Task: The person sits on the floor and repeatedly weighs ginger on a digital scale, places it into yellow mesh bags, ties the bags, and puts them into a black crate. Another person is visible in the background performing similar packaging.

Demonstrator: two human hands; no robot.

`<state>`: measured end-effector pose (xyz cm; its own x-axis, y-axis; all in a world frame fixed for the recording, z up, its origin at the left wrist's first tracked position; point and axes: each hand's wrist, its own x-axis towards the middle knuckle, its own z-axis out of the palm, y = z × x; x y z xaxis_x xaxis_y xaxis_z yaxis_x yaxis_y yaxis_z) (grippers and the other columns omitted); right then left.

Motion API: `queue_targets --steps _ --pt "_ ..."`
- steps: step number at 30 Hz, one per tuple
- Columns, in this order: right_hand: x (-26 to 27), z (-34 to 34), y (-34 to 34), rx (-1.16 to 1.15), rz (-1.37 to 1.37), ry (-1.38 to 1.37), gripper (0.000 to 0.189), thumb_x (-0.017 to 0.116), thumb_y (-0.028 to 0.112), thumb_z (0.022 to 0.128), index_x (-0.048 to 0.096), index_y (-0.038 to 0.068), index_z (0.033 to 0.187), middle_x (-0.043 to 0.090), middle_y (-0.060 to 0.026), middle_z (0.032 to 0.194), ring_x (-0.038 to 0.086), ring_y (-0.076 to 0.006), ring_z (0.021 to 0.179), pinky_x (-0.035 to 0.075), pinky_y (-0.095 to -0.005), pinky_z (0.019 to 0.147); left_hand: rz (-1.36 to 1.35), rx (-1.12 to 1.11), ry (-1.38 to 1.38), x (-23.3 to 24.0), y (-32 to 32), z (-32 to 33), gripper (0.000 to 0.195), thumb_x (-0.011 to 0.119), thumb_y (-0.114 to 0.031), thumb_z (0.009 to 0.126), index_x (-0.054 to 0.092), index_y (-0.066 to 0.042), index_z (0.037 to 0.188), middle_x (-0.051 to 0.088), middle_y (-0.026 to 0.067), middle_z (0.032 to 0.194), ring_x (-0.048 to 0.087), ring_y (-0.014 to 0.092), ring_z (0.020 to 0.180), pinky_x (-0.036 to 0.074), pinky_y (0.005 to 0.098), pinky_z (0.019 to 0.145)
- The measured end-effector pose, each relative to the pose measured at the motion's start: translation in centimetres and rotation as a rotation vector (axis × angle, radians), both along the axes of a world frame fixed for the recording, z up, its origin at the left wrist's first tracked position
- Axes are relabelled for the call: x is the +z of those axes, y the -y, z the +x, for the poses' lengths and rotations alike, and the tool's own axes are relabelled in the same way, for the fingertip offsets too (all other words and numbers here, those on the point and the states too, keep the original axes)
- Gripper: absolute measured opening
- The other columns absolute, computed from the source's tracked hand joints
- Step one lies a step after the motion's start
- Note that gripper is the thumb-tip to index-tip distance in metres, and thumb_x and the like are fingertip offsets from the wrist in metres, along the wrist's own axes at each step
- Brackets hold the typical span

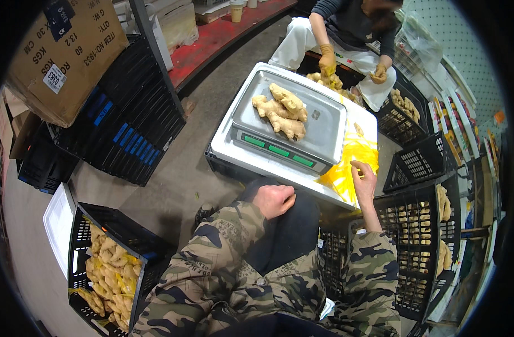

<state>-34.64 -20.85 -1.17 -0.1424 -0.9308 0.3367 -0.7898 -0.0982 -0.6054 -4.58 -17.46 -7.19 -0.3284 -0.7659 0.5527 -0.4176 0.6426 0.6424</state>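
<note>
Two pieces of ginger root (282, 111) lie on the steel pan of a digital scale (320, 116). The scale stands on a white foam lid (223, 143) over a black crate. My left hand (274, 200) rests on my knee, its fingers curled, and nothing shows in it. Just above a pile of yellow mesh netting (343, 172), at the scale's right, is my right hand (363, 179), thumb and fingertips close together. Whether it pinches a strand of the netting cannot be told. A small ginger piece (358, 129) lies beyond the netting.
Opposite sits a person with gloved hands (327, 63) over more ginger. A black crate of netted ginger (109, 274) stands at the lower left. Stacked black crates (126, 109) and a large cardboard box (67, 54) rise at the upper left. More black crates (408, 236) line my right side.
</note>
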Motion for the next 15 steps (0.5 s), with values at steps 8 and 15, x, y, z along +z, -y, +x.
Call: queue_targets --steps 8,15 --pt "-7.9 -2.3 -1.6 -0.043 0.486 -0.292 0.052 0.075 0.032 0.081 0.064 0.005 0.124 0.067 -0.018 0.113 0.064 -0.0334 0.101 0.05 -0.0416 0.091 0.015 0.001 0.034 0.0 -0.2 0.1 0.016 0.069 -0.016 0.082 0.058 -0.008 0.074 0.059 0.01 0.068 0.062 0.03 0.064 0.049 0.0412 0.058" --pt "-9.1 -2.6 -0.3 -0.177 0.246 -0.193 0.043 0.08 0.026 0.076 0.068 0.006 0.112 0.065 -0.0173 0.107 0.064 -0.0349 0.099 0.051 -0.0397 0.087 0.013 0.001 0.057 0.4 -0.5 -0.2 0.016 0.069 -0.014 0.082 0.057 -0.007 0.074 0.058 0.0097 0.067 0.061 0.03 0.064 0.049 0.0405 0.057"
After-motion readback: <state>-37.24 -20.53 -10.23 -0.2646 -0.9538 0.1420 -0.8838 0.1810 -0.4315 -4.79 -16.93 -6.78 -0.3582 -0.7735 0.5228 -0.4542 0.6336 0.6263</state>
